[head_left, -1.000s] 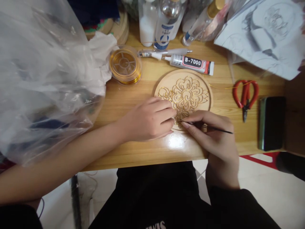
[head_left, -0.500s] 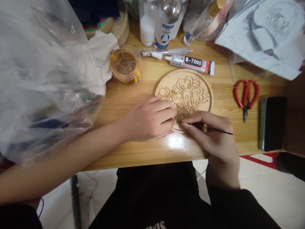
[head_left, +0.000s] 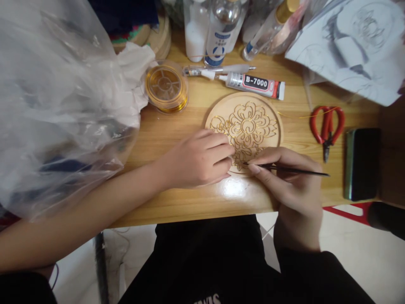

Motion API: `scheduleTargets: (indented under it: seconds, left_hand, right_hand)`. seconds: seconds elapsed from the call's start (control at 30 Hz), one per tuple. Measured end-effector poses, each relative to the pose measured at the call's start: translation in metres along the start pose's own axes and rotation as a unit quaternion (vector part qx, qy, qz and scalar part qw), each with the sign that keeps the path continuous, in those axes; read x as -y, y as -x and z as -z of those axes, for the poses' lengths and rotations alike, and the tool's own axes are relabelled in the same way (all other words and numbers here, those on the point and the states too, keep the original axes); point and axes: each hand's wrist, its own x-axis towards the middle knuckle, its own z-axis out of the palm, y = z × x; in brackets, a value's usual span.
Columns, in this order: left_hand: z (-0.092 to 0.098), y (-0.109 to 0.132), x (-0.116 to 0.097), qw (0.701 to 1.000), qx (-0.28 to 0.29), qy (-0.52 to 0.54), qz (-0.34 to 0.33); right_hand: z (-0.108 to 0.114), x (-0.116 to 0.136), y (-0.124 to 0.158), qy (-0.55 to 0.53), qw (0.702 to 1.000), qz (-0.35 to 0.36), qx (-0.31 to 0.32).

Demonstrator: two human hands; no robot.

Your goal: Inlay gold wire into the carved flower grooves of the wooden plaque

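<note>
Right hand (head_left: 292, 190), grip clamped on a thin tool (head_left: 294, 170), its tip on the disc (head_left: 274, 113); left hand (head_left: 198, 159), grip together, presses the disc's near-left edge.

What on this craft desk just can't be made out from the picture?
Head view: the near edge of the wooden disc is covered by the left hand and right hand.
Head view: where the tip of the thin black tool meets the gold wire is too small to tell.
Head view: what lies inside the plastic bag is blurred by its crumpled film.
Head view: the bottles are cut off by the top edge.
</note>
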Motion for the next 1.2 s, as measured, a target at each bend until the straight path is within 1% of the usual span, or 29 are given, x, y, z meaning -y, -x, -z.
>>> scheduleTargets:
  seconds: [0.07,0.13,0.3,0.43,0.63,0.77,0.93,1.2]
  left_hand:
    - [-0.0001,0.0003,0.0000,1.000,0.000,0.004,0.001]
    - [0.0000,0.0008,0.0000,1.000,0.004,0.008,0.002]
    - [0.0005,0.0004,-0.0001,1.000,0.002,0.010,0.002]
    - [0.0004,-0.0002,-0.0002,1.000,-0.006,0.010,-0.003]
    - [0.0002,0.0011,-0.0001,1.000,0.017,-0.003,0.009]
    - [0.0006,0.0015,-0.0004,1.000,0.012,-0.009,0.005]
    - [0.0007,0.0012,-0.0013,0.999,0.025,-0.016,0.017]
    - [-0.0003,-0.0003,-0.0009,1.000,-0.008,-0.003,0.000]
  right_hand:
    - [-0.0010,-0.0002,0.0004,0.009,1.000,-0.002,-0.028]
    - [-0.0022,-0.0008,0.0007,0.020,0.999,-0.004,-0.038]
    - [-0.0041,-0.0020,0.0003,0.030,1.000,-0.005,0.002]
    - [-0.0044,-0.0014,-0.0001,0.038,0.999,0.000,0.004]
    - [-0.0046,-0.0015,-0.0004,0.054,0.999,0.005,0.006]
    - [-0.0043,-0.0021,-0.0010,0.059,0.998,0.013,0.014]
    - [-0.0039,-0.0023,-0.0020,0.059,0.998,0.020,0.022]
    - [-0.0046,-0.0017,-0.0018,0.068,0.997,0.021,0.019]
